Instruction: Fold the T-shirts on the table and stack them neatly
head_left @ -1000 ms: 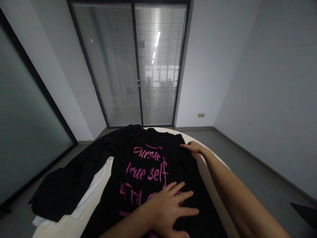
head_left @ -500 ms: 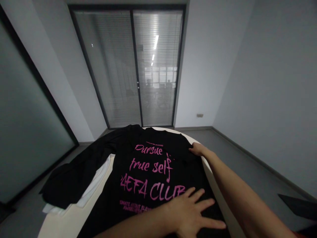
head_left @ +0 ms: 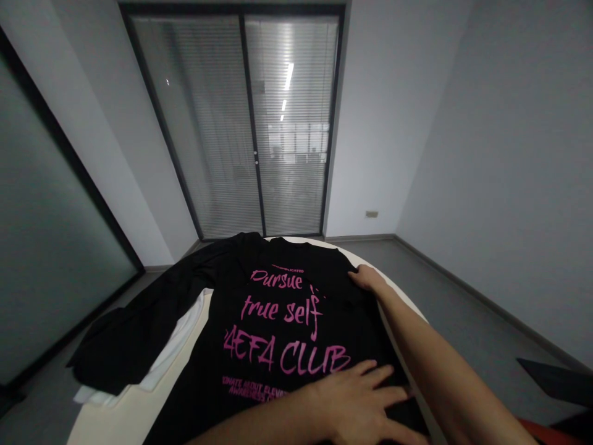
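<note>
A black shirt (head_left: 278, 247) with pink lettering lies spread over a pale rounded table (head_left: 104, 420). My left hand (head_left: 356, 402) rests flat on the lower right part of the shirt, fingers spread, beside the large pink letters. Farther up, my right hand (head_left: 365, 278) pinches the shirt's right edge near the shoulder. The sleeve on the left (head_left: 125, 343) stretches toward the table's left side, over a white cloth (head_left: 178, 340) that shows along its edge.
Beyond the table stands a dark-framed glass door (head_left: 296, 185) with blinds. A frosted glass panel (head_left: 55, 235) is at the left. A dark flat object (head_left: 551, 383) sits at the lower right.
My left hand has slid slightly down over the shirt, uncovering more of the last pink letter. My right hand has moved slightly left with the shirt's edge.
</note>
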{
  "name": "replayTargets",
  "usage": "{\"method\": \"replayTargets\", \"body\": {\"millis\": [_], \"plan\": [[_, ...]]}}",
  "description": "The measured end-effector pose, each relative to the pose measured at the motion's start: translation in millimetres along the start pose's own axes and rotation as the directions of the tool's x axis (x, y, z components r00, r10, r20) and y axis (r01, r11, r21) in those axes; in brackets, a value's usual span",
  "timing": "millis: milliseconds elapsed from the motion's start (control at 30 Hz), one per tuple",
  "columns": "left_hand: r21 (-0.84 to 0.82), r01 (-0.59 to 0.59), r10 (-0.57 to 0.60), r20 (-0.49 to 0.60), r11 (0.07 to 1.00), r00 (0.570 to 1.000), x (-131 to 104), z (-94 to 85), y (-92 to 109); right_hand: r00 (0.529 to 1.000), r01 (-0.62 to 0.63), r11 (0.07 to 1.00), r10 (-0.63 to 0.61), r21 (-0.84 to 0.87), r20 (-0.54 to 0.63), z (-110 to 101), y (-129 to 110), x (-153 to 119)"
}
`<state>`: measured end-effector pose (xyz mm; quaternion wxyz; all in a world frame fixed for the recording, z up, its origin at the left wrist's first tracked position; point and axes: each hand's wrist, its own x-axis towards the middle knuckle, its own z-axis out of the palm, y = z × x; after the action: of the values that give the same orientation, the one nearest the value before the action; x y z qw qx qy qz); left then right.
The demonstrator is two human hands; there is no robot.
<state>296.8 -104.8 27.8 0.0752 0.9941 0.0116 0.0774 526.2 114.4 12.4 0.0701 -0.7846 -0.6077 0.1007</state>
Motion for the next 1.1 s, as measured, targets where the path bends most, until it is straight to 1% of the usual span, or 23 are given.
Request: {"method": "replayTargets", "body": {"millis": [133, 233, 367, 467, 567, 667, 700, 733, 767, 800, 833, 867, 933, 967, 1033, 1067, 1100], "plan": [[-0.025, -0.018, 0.018, 0.007, 1.0, 1.0, 1, 3.7, -5, 0.999, 0.018, 1.0, -0.017, 0.021, -0.033, -1, 5, 4], [-0.054, -0.02, 0.02, 0.004, 0.998, 1.0, 8, 6.3, -8, 0.998, 0.017, 0.999, -0.016, 0.028, -0.062, -2, 8, 7], [-0.043, 0.028, -0.029, -0.007, 0.999, 1.0, 24, 7.9, -6, 0.997, 0.013, 1.0, -0.011, 0.029, -0.079, -2, 13, 10], [-0.019, 0.066, -0.066, 0.004, 0.998, 0.998, 27, 5.5, -3, 0.997, -0.004, 0.999, 0.007, 0.034, -0.078, 0, 15, 10], [-0.039, 0.079, -0.079, -0.01, 0.996, 0.997, 10, -0.1, -6, 0.996, -0.041, 0.998, 0.045, 0.047, -0.074, 0, 14, 7], [-0.057, 0.121, -0.122, -0.028, 0.991, 0.992, -22, -8.5, -18, 0.992, -0.102, 0.992, 0.107, 0.068, -0.069, -1, 10, 3], [-0.058, 0.159, -0.161, -0.026, 0.986, 0.987, -34, -11.7, -25, 0.989, -0.127, 0.989, 0.133, 0.076, -0.069, -1, 7, 1], [-0.052, 0.222, -0.224, -0.028, 0.974, 0.974, -46, -15.0, -31, 0.985, -0.152, 0.985, 0.159, 0.085, -0.07, -1, 4, -1], [-0.034, 0.294, -0.295, -0.034, 0.955, 0.955, -58, -18.3, -39, 0.98, -0.179, 0.979, 0.186, 0.094, -0.075, -1, 1, -3], [-0.003, 0.385, -0.385, -0.043, 0.923, 0.922, -70, -21.4, -46, 0.973, -0.207, 0.973, 0.216, 0.103, -0.083, 0, -3, -6], [0.028, 0.488, -0.485, -0.071, 0.872, 0.871, -81, -24.2, -53, 0.965, -0.233, 0.966, 0.243, 0.113, -0.094, 0, -7, -9], [0.061, 0.594, -0.588, -0.093, 0.802, 0.803, -93, -26.8, -60, 0.957, -0.255, 0.959, 0.268, 0.121, -0.11, 1, -12, -12], [0.12, 0.776, -0.762, -0.15, 0.619, 0.631, -115, -30.8, -71, 0.941, -0.282, 0.951, 0.3, 0.128, -0.156, 3, -21, -20], [0.147, 0.836, -0.817, -0.18, 0.528, 0.547, -126, -32.3, -75, 0.934, -0.285, 0.95, 0.305, 0.126, -0.184, 4, -26, -25], [0.191, 0.914, -0.886, -0.238, 0.358, 0.397, -147, -34.4, -81, 0.924, -0.263, 0.958, 0.284, 0.111, -0.255, 7, -34, -34], [0.205, 0.938, -0.91, -0.257, 0.279, 0.327, -157, -34.9, -83, 0.918, -0.244, 0.964, 0.265, 0.106, -0.294, 9, -37, -38], [0.217, 0.953, -0.925, -0.269, 0.212, 0.267, -167, -35.3, -84, 0.911, -0.223, 0.969, 0.247, 0.109, -0.329, 10, -40, -42]]}}
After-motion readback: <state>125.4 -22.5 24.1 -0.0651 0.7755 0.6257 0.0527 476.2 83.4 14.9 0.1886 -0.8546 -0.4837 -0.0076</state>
